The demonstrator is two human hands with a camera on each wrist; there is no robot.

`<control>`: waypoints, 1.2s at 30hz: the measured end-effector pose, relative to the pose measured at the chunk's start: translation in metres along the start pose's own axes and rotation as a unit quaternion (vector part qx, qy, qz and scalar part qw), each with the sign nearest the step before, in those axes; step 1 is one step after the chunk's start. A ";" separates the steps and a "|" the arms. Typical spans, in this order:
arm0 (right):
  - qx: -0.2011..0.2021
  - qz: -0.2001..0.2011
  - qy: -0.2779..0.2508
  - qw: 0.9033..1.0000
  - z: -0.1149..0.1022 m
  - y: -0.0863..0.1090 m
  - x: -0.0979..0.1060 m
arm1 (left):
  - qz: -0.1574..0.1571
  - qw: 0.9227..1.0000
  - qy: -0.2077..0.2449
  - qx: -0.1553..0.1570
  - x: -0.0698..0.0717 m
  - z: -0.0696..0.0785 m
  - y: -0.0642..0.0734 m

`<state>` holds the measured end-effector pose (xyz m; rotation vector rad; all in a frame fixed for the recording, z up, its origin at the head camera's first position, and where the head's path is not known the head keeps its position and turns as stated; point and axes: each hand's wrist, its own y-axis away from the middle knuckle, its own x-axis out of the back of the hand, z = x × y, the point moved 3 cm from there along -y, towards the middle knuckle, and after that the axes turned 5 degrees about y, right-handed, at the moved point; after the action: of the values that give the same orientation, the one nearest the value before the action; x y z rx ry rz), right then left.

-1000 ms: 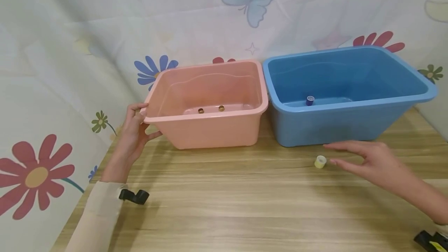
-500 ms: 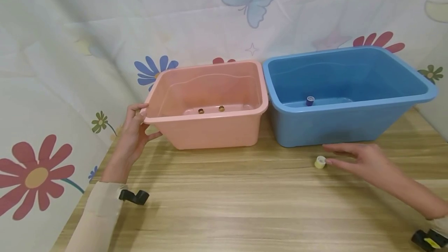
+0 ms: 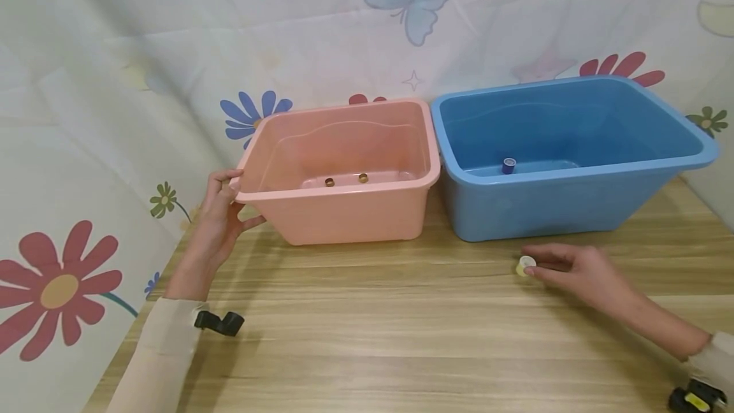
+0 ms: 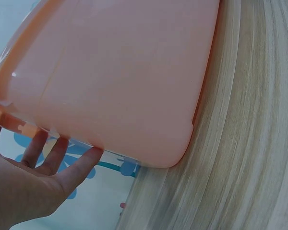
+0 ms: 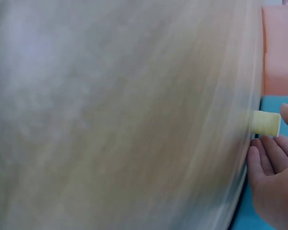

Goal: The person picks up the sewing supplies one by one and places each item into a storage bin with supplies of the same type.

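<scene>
My left hand (image 3: 220, 215) holds the near left corner of the pink bin (image 3: 344, 215) by its rim. In the left wrist view its fingers (image 4: 81, 165) press against the bin's side. A small pale yellow tape roll (image 3: 524, 266) stands upright on the wooden table before the blue bin (image 3: 539, 206). My right hand (image 3: 596, 279) is around it: the thumb overlaps its right edge, the forefinger reaches behind it. In the right wrist view the tape roll (image 5: 267, 123) sits between thumb and fingers, not clearly pinched.
Inside the pink bin lie two small brown rolls (image 3: 363, 178). A dark purple roll (image 3: 508, 166) stands in the blue bin. The bins stand side by side against a printed cloth (image 3: 321, 30), on the wooden table (image 3: 367, 336).
My right hand has moved left onto the yellow tape roll, and its thumb now overlaps the roll's edge. The left hand and both bins have stayed put.
</scene>
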<state>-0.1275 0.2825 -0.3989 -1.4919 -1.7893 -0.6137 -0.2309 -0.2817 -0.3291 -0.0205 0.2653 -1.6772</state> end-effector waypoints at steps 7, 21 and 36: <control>-0.005 -0.002 -0.068 0.998 0.001 -0.001 -0.006 | 0.003 1.000 0.006 -0.001 0.000 0.003 0.001; -0.002 0.004 -0.052 0.999 0.005 -0.002 -0.010 | 0.007 1.000 0.008 0.005 0.001 0.002 0.001; -0.038 0.022 -0.066 0.997 0.011 -0.001 -0.005 | 0.000 1.000 0.007 0.005 0.001 -0.001 0.000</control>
<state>-0.1308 0.2868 -0.4095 -1.6534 -1.8450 -0.5782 -0.2309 -0.2829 -0.3301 -0.0009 0.2674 -1.6796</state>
